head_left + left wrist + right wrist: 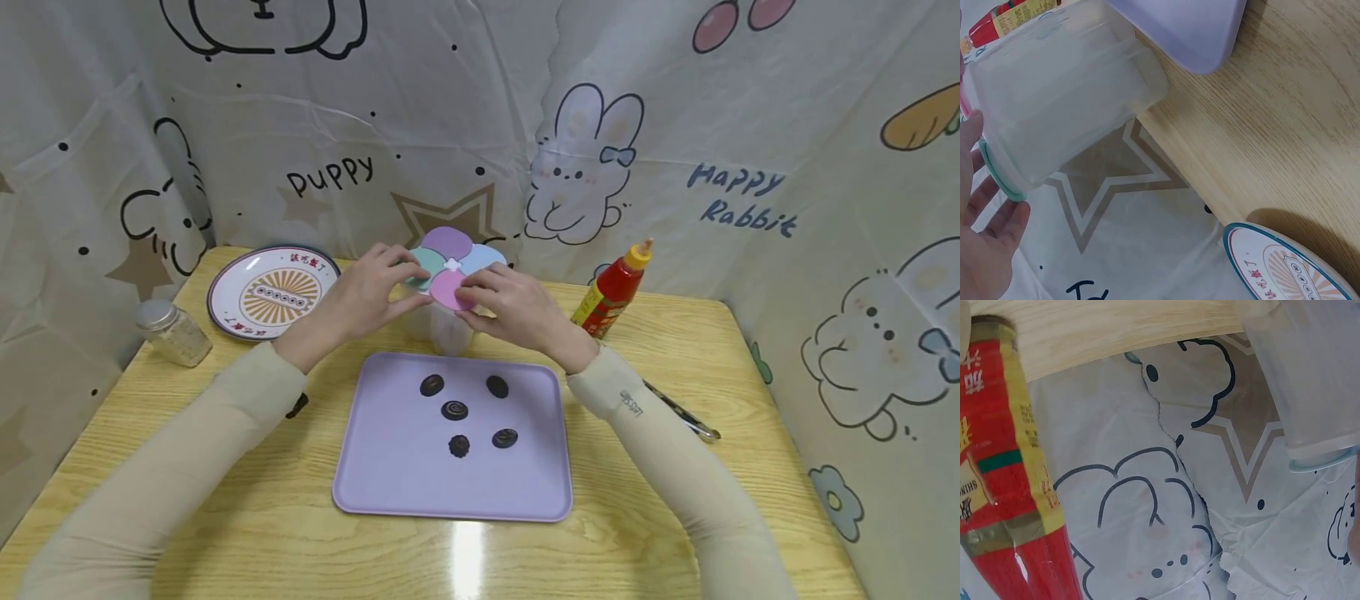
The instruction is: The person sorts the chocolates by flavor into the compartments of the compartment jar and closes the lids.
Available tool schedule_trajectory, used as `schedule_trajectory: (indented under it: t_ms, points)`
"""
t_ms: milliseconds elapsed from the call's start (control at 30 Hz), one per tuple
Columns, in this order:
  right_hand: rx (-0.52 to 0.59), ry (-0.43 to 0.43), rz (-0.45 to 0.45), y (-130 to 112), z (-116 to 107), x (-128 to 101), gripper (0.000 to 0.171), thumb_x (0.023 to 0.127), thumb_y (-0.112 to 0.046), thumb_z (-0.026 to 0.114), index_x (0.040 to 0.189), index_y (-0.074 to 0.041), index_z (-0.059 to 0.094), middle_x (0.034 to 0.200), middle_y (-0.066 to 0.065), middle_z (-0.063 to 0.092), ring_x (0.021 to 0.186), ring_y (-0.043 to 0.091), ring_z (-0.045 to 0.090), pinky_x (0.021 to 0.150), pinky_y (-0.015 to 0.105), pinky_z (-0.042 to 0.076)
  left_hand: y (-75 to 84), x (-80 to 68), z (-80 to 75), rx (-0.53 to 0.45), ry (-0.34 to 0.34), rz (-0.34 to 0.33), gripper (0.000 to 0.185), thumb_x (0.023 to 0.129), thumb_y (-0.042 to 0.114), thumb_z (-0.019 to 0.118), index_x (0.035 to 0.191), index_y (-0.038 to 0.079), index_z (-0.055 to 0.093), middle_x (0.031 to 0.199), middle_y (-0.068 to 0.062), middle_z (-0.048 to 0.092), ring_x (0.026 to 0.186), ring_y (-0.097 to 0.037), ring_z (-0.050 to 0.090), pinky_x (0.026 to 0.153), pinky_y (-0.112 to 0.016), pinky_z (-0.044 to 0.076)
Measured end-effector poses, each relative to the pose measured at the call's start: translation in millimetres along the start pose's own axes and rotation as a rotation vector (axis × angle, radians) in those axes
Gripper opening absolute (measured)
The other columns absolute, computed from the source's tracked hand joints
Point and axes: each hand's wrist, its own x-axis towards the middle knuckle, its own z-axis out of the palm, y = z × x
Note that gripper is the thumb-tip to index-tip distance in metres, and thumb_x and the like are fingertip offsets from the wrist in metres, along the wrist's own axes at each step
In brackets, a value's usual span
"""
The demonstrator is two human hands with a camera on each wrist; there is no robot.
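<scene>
At the back of the table stands a clear, frosted plastic container [1072,94]. Its flower-shaped lid [452,265] has purple, blue, pink and green petals around a small white centre. At the lid's left, my left hand [362,293] holds the green petal's edge, fingers above and thumb lower down. My right hand [517,307] pinches the edge of the pink petal [447,290] on the near right side. In the left wrist view, fingertips [1015,219] rest by the green rim. What the container holds is hard to make out.
Nearer stands a lilac tray [390,475] with several dark chocolates [454,410]. A patterned plate [225,287] and a glass jar [176,333] are on the left. To the right are a red sauce bottle [611,287] and a thin metal utensil [697,427], partly behind the right sleeve.
</scene>
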Motion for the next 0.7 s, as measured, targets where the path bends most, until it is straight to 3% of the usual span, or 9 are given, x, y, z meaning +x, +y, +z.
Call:
schedule_trajectory:
  t_ms: [300, 500, 600, 700]
  points:
    - [-0.048, -0.015, -0.063, 1, 0, 3, 0.019, 0.095, -0.021, 0.079, 0.108, -0.007, 0.079, 0.107, 0.008, 0.078, 0.093, 0.024, 0.071, 0.082, 0.032, 0.063, -1.8, -0.6, 0.0, -0.005, 0.017, 0.005, 0.030, 0.092, 0.028, 0.083, 0.111, 0.007, 0.076, 0.115, -0.012, 0.071, 0.110, -0.033, 0.062, 0.097, -0.048, 0.055]
    - [-0.056, 0.040, -0.077, 6, -1, 8, 0.017, 0.094, -0.016, 0.080, 0.107, -0.004, 0.079, 0.100, 0.009, 0.078, 0.084, 0.021, 0.073, 0.076, 0.030, 0.063, -0.9, -0.2, 0.2, -0.017, 0.024, 0.026, 0.030, 0.091, 0.028, 0.083, 0.111, 0.006, 0.076, 0.114, -0.013, 0.071, 0.109, -0.034, 0.062, 0.096, -0.048, 0.055]
    - [-0.033, 0.061, -0.090, 8, -3, 10, 0.016, 0.093, -0.016, 0.080, 0.104, -0.004, 0.079, 0.098, 0.010, 0.077, 0.082, 0.020, 0.072, 0.073, 0.029, 0.063, -0.5, 0.4, 0.0, -0.014, 0.020, 0.024, 0.030, 0.092, 0.027, 0.083, 0.111, 0.006, 0.076, 0.115, -0.013, 0.072, 0.109, -0.034, 0.063, 0.096, -0.048, 0.056]
    - [0.037, 0.106, -0.044, 12, -6, 10, 0.015, 0.091, -0.013, 0.083, 0.103, -0.004, 0.080, 0.097, 0.012, 0.076, 0.080, 0.021, 0.071, 0.071, 0.029, 0.062, -0.1, 1.9, -1.3, -0.012, 0.002, 0.019, 0.031, 0.092, 0.029, 0.083, 0.112, 0.007, 0.076, 0.116, -0.012, 0.072, 0.112, -0.034, 0.063, 0.098, -0.048, 0.055]
